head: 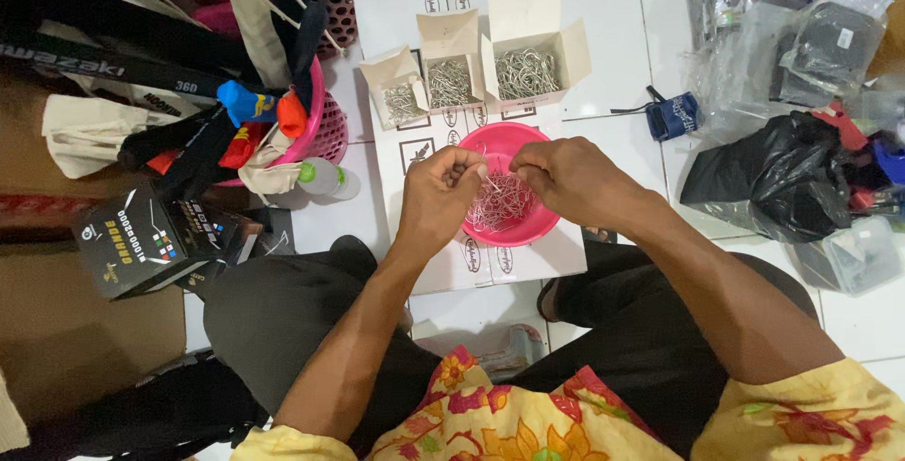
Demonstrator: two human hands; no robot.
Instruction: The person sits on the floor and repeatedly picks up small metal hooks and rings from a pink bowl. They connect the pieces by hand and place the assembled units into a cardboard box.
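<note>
Pink round plastic bowl (528, 221) of thin silvery wire hooks (498, 205) sits on white cardboard (556, 252) between the knees. Left hand (438, 199) and right hand (570, 178) pinch hooks above it; tangled wires could prick fingers or spill out.

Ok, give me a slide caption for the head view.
Both hands, left hand and right hand, pick small metal hooks from a pink bowl.

A black plastic bag (782, 183) is seen on the white tiled floor (613, 37) at the right — clear packets (811, 37) are piled behind it. At the left, a pink basket (325, 126) is stuffed with cloth, and a black carton (141, 239) is set nearby.
</note>
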